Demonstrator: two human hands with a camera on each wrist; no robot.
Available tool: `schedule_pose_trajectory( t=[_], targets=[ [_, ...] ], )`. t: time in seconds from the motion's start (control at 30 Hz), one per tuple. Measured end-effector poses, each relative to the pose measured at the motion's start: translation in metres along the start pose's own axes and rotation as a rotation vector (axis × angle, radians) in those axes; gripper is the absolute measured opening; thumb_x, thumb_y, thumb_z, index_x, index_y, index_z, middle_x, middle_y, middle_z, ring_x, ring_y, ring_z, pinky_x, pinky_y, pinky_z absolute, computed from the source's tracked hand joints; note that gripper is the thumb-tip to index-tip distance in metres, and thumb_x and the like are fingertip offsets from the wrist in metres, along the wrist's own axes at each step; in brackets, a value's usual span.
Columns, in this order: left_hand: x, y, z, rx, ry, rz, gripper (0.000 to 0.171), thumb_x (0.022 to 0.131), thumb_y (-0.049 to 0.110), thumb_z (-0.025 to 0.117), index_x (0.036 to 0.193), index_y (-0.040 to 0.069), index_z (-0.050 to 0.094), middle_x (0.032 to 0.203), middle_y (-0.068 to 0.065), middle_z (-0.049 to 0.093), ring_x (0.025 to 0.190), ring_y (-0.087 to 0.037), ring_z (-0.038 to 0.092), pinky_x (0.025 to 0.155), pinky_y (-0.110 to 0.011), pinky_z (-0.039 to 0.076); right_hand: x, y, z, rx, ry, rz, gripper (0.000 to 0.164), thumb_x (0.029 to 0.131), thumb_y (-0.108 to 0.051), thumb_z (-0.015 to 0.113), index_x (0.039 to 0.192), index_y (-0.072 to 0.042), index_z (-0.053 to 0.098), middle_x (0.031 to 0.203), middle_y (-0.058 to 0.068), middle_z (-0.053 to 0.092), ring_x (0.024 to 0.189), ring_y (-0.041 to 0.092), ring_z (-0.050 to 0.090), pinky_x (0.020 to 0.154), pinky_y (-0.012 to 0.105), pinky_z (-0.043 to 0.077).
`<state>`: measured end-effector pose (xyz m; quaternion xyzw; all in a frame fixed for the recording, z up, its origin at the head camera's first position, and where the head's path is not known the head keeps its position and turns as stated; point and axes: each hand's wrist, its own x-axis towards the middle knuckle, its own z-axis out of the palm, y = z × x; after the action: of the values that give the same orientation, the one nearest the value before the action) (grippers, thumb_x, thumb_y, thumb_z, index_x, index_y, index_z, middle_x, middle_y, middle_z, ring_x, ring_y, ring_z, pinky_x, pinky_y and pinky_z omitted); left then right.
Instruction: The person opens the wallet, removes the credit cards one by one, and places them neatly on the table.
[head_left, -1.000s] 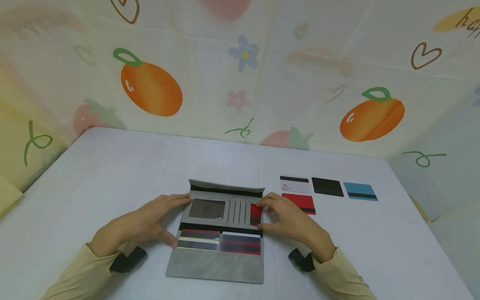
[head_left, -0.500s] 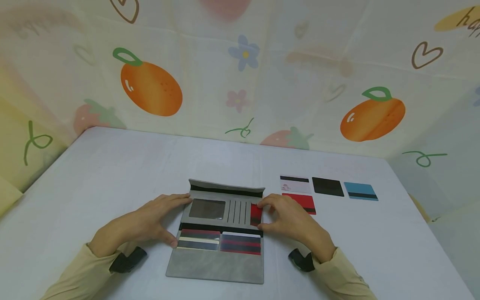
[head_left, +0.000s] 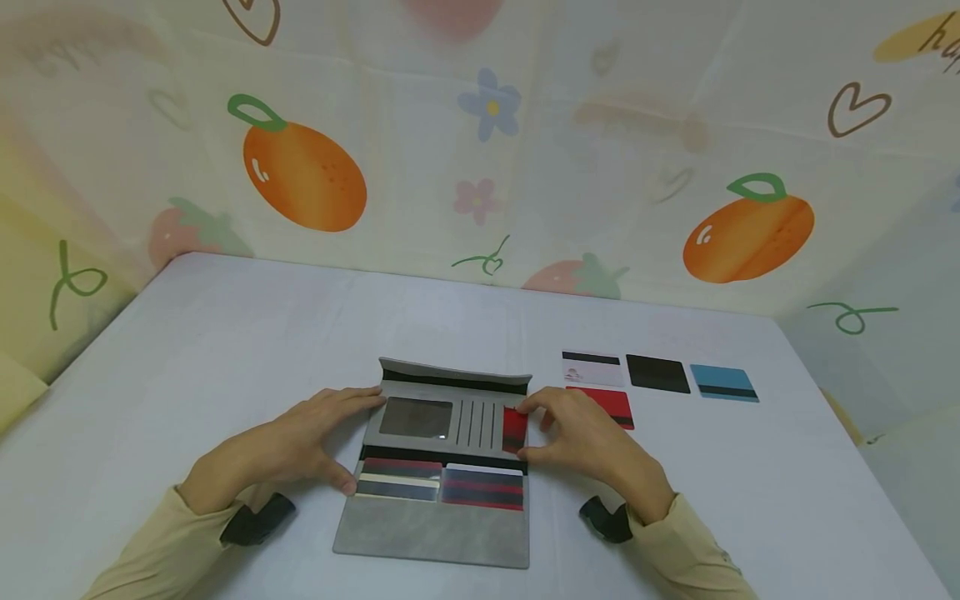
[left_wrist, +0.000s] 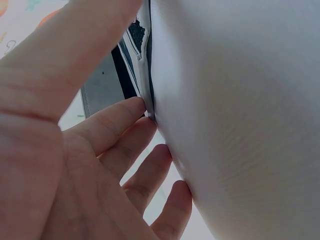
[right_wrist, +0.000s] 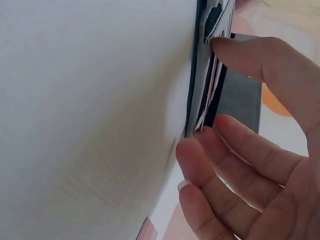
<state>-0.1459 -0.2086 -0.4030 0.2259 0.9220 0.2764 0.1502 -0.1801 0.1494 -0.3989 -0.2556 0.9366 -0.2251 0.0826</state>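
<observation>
A grey wallet (head_left: 431, 529) lies unfolded on the table, with cards in clear pockets across its middle. In the upper panel's rightmost slot sits a red card (head_left: 513, 429) with a dark stripe. My right hand (head_left: 588, 437) holds that card at its outer end, index finger at the far corner and thumb at the near one. The right wrist view shows the card edge-on as a thin red line (right_wrist: 214, 82). At the wallet's left side, my left hand (head_left: 288, 437) rests its fairly straight fingertips against the edge, thumb lower down.
To the right lie a white card (head_left: 592, 371), a black card (head_left: 657, 374), a blue card (head_left: 724, 383) and another red card (head_left: 611, 404), partly behind my right hand. A patterned curtain (head_left: 420, 167) hangs behind the white table (head_left: 225, 333).
</observation>
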Motion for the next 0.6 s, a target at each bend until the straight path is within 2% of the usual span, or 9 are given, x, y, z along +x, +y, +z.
schedule_pose_trajectory(
  t=[0.27, 0.6],
  targets=[
    [0.0005, -0.0003, 0.0006, 0.004, -0.003, -0.01, 0.104, 0.062, 0.041, 0.09, 0.149, 0.013, 0.042, 0.158, -0.012, 0.037, 0.136, -0.039, 0.039, 0.106, -0.063, 0.036, -0.0008, 0.0018, 0.0013, -0.06, -0.027, -0.05, 0.055, 0.077, -0.031, 0.082, 0.126, -0.009, 0.067, 0.112, -0.001, 0.067, 0.091, 0.011, 0.062, 0.078, 0.029, 0.051],
    [0.0008, -0.0003, 0.0008, -0.003, -0.003, -0.007, 0.104, 0.062, 0.041, 0.09, 0.149, 0.012, 0.042, 0.158, -0.013, 0.037, 0.137, -0.04, 0.038, 0.106, -0.064, 0.035, 0.0004, 0.0035, 0.0015, -0.065, -0.004, -0.09, 0.053, 0.075, -0.032, 0.086, 0.12, -0.01, 0.069, 0.111, -0.001, 0.068, 0.086, 0.009, 0.061, 0.075, 0.026, 0.05]
  ],
)
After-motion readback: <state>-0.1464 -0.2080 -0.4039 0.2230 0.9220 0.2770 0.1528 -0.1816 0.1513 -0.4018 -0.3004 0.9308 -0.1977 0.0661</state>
